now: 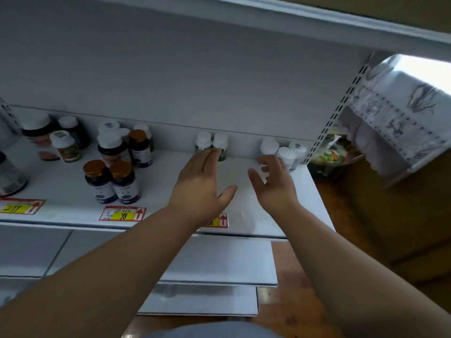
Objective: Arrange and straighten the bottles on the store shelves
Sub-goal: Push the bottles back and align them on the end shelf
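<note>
White shelving (219, 76), wooden floor (292, 276), patterned curtain (400, 118)

We see a white shelf (61, 191) carrying bottles in loose groups. At the left stand dark bottles with white caps (36, 130); nearer the front, two gold-capped bottles (109, 181) stand side by side, touching. Two green-labelled bottles (211, 145) stand against the back wall, and three white bottles (283, 152) cluster at the right end. Price tags (123, 213) line the shelf's front edge.
</note>
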`<state>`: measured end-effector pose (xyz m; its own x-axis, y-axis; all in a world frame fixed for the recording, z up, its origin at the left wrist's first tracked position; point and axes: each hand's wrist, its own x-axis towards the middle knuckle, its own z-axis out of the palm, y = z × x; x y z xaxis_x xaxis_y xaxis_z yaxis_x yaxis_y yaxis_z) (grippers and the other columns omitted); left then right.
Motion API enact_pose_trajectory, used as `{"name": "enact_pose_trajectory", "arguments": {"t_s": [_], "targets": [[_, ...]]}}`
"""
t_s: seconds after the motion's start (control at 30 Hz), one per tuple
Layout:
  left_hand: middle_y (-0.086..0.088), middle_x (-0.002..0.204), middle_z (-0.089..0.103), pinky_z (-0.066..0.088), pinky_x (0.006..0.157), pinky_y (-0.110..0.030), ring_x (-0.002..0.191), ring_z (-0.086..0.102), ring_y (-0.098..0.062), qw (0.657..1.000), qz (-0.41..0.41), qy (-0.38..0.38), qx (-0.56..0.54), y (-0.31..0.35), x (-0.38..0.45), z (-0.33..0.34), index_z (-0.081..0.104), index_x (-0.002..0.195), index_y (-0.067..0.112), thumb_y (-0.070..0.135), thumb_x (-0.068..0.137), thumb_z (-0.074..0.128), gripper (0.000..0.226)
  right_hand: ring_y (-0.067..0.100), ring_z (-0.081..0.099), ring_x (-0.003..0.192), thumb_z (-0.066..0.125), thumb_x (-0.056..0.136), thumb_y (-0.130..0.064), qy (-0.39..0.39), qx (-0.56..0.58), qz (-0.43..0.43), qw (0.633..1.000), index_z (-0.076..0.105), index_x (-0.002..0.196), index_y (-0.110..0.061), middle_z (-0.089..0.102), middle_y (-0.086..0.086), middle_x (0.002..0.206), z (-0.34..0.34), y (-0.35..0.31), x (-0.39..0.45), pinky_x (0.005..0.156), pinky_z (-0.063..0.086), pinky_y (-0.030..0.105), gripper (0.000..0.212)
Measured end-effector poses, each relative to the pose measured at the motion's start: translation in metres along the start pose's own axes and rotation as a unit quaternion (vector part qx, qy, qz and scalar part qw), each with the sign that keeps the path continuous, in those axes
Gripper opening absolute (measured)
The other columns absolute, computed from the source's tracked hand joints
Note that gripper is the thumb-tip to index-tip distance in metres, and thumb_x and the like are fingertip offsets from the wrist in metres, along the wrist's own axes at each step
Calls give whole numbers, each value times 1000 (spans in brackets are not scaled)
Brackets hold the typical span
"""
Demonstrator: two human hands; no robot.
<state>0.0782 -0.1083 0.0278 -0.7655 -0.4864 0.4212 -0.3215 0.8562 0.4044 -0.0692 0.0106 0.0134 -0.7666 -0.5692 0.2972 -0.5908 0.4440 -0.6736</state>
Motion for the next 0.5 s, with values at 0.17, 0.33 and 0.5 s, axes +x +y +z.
{"name": "enact_pose_trajectory", "arguments": {"t_s": [0.17,0.33,0.5], "targets": [[0,160,13,10,117,-29,146,12,-18,996,-11,-82,-28,43,32,33,14,153,20,50,91,54,80,34,49,119,56,90,-34,-54,-160,30,985,43,138,-22,44,11,137,-34,50,62,96,45,39,51],[-1,156,25,16,113,-25,141,21,-17,996,-27,-81,-38,64,50,68,23,151,18,46,91,55,74,38,52,104,51,88,-27,-96,-247,43,963,52,120,-24,42,13,124,-34,81,98,87,50,43,33],[-6,150,35,20,112,-25,137,30,-20,996,-24,-78,-32,77,59,90,32,149,13,42,91,57,69,31,53,98,56,89,-35,-39,-207,1,978,52,107,-19,47,9,117,-32,96,96,82,52,42,25]]}}
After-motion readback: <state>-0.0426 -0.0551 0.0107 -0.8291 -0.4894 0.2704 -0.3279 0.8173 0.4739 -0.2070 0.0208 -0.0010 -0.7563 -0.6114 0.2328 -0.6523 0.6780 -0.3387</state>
